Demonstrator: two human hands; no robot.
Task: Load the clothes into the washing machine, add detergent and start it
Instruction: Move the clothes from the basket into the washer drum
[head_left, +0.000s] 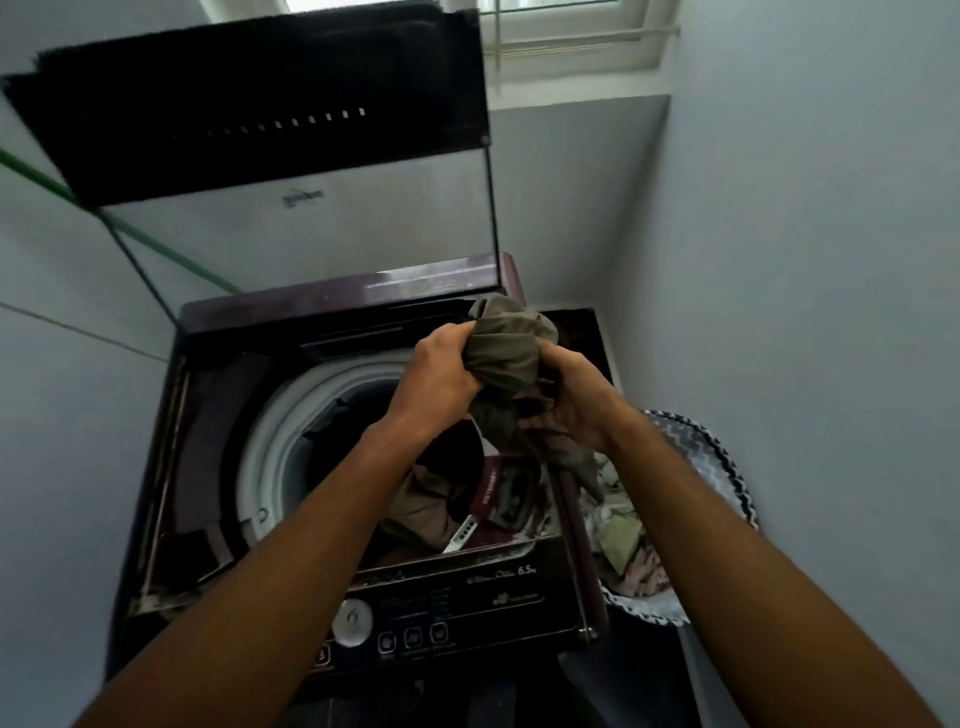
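Note:
A dark maroon top-loading washing machine stands in front of me with its lid raised. Both hands hold a bunched olive-grey garment above the right side of the drum opening. My left hand grips its left side and my right hand grips its lower right, with a tail of cloth hanging down. Brownish clothes lie inside the drum. A detergent compartment sits at the drum's right. The control panel with a round dial faces me.
A patterned laundry basket with more clothes stands on the floor to the machine's right, close to the right wall. Pale walls close in on both sides. A window is high at the back.

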